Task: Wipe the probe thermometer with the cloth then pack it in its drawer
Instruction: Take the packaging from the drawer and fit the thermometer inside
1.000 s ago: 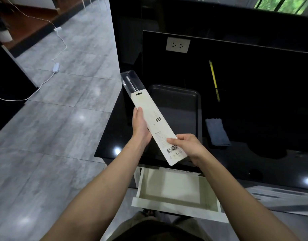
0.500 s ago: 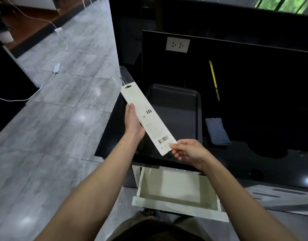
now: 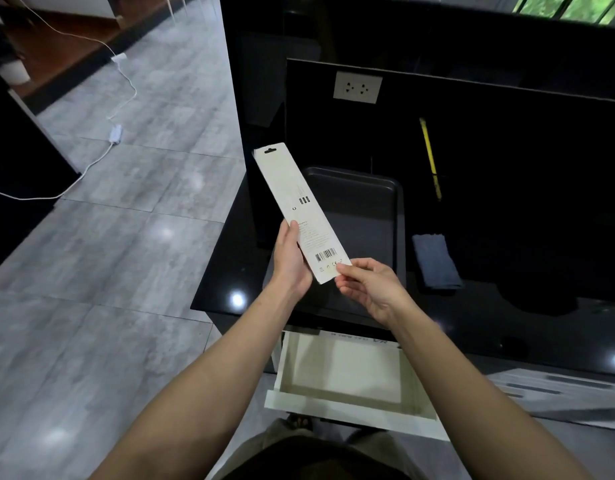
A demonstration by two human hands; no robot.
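Observation:
A long white thermometer package [image 3: 295, 206] with a barcode is held slanted above the black counter, printed back toward me; the probe itself is hidden behind the card. My left hand [image 3: 292, 261] grips its left edge near the lower half. My right hand [image 3: 366, 285] pinches the bottom corner by the barcode. A folded blue-grey cloth [image 3: 434, 259] lies on the counter to the right. Below my hands a white drawer [image 3: 347, 407] stands pulled open, holding only a flat white sheet.
A dark baking tray [image 3: 398, 209] sits on the glossy black counter [image 3: 223, 282] behind the package. A yellow pencil-like stick [image 3: 429, 154] lies farther back, below a wall socket [image 3: 357, 87]. Grey tiled floor with a white cable [image 3: 101, 157] spreads to the left.
The package has shifted left and upward and turned so its clear plastic front no longer shows. My right hand slid from under the card to pinching its bottom corner.

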